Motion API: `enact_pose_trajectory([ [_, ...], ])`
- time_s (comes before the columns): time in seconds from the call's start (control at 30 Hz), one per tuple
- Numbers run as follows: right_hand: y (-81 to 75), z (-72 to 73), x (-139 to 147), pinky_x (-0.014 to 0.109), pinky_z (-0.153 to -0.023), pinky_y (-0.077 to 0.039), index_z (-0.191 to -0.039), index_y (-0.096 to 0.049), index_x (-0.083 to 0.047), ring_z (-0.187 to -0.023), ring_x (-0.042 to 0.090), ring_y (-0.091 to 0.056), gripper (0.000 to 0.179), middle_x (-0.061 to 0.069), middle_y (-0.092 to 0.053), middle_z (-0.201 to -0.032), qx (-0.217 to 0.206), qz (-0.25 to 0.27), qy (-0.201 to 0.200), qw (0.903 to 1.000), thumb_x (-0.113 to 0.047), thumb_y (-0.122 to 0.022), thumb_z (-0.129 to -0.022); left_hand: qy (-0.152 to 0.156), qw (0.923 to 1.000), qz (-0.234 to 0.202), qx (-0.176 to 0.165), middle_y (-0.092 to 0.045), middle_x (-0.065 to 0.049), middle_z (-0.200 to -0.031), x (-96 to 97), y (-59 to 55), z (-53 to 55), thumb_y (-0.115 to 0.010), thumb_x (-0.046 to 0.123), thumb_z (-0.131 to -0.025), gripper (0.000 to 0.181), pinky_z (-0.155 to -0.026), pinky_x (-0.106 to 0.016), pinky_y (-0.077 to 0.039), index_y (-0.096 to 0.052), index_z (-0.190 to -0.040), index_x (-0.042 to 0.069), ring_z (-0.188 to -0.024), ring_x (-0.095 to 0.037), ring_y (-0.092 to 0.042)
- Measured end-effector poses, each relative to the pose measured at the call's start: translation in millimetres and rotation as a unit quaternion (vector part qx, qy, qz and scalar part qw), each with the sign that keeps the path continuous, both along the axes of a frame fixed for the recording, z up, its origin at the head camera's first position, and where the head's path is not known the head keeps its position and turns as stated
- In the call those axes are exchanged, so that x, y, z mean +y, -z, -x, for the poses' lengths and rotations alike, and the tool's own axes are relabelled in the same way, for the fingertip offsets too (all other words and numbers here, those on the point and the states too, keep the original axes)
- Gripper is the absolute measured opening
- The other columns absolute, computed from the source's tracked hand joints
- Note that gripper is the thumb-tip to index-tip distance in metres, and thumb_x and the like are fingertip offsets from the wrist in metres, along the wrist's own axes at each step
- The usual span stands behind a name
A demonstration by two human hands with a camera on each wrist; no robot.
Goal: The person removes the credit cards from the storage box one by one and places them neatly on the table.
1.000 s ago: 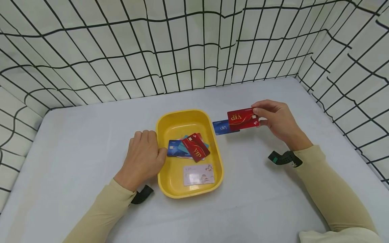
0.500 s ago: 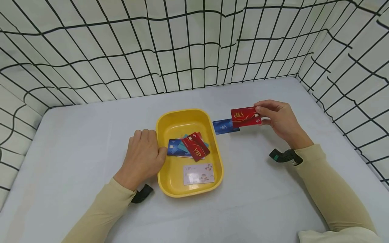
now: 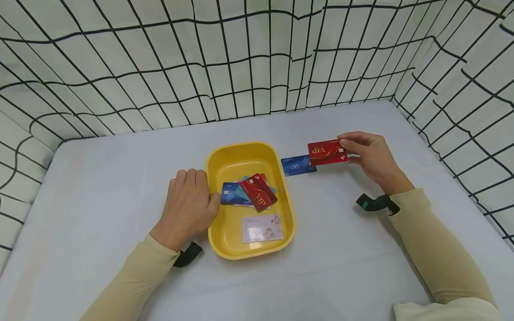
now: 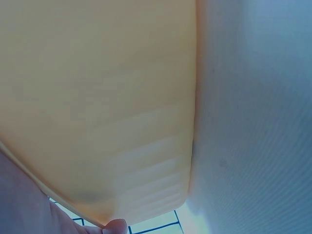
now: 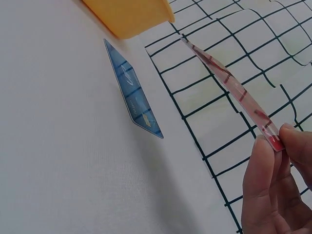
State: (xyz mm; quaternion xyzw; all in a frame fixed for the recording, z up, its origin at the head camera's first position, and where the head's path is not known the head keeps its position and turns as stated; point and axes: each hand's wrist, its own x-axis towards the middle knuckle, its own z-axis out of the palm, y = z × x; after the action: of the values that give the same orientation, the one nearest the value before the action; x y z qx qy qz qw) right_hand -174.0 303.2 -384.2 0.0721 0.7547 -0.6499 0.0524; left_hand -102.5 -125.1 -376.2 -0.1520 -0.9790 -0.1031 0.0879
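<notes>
In the head view my right hand (image 3: 371,156) pinches a red VIP card (image 3: 327,152) by its right end, between thumb and fingers. The right wrist view shows this red card (image 5: 234,90) raised above the table. Below it a blue VIP card (image 3: 295,165) lies flat, its right end overlapped by the red one in the head view. My left hand (image 3: 188,207) grips the left rim of a yellow tray (image 3: 290,214), thumb over the edge. Inside the tray another red VIP card (image 3: 259,192) tops several cards, among them a blue card (image 3: 230,193); nearer me lies a pale pink card (image 3: 262,228).
A white cloth (image 3: 100,191) covers the table. Black wire grid panels (image 3: 249,62) stand along its back and sides. Black wrist mounts (image 3: 377,204) hang below both wrists, close over the cloth.
My right hand has shifted slightly right with the red card, uncovering more of the blue card. The left hand keeps its hold on the tray.
</notes>
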Motion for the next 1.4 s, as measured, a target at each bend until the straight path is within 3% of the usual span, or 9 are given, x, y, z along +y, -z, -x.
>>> enact_pose_trajectory([
  [0.53, 6.6, 3.8, 4, 0.017, -0.08, -0.057, -0.143, -0.061, -0.014, -0.13, 0.016, -0.044, 0.056, -0.011, -0.054, -0.135, -0.031, -0.005, 0.002, 0.9995, -0.041, -0.071, -0.094, 0.001, 1.0, -0.001, 0.002, -0.041, -0.013, -0.077, -0.5, 0.4, 1.0, -0.048, 0.019, -0.09, 0.021, -0.069, -0.036, -0.024, -0.047, -0.085, -0.001, -0.081, -0.031, -0.037],
  [1.03, 14.2, 7.5, 6, 0.013, -0.086, -0.055, -0.146, -0.059, -0.021, -0.142, 0.02, -0.036, 0.061, 0.001, -0.041, -0.158, -0.059, -0.063, 0.012, 0.9962, -0.05, -0.068, -0.093, -0.003, 0.9999, 0.0, -0.01, -0.042, -0.013, -0.079, -0.8, -1.6, 0.5, -0.049, 0.02, -0.09, 0.023, -0.071, -0.037, -0.026, -0.049, -0.088, -0.002, -0.084, -0.031, -0.038],
  [1.4, 14.1, 10.9, 9, 0.013, -0.085, -0.055, -0.146, -0.059, -0.019, -0.142, 0.021, -0.035, 0.058, 0.004, -0.039, -0.16, -0.06, -0.085, 0.008, 0.9945, -0.047, -0.067, -0.095, 0.0, 1.0, -0.004, -0.006, -0.042, -0.013, -0.078, -1.0, -0.1, 1.4, -0.05, 0.02, -0.09, 0.021, -0.071, -0.036, -0.025, -0.048, -0.086, -0.001, -0.083, -0.031, -0.038],
])
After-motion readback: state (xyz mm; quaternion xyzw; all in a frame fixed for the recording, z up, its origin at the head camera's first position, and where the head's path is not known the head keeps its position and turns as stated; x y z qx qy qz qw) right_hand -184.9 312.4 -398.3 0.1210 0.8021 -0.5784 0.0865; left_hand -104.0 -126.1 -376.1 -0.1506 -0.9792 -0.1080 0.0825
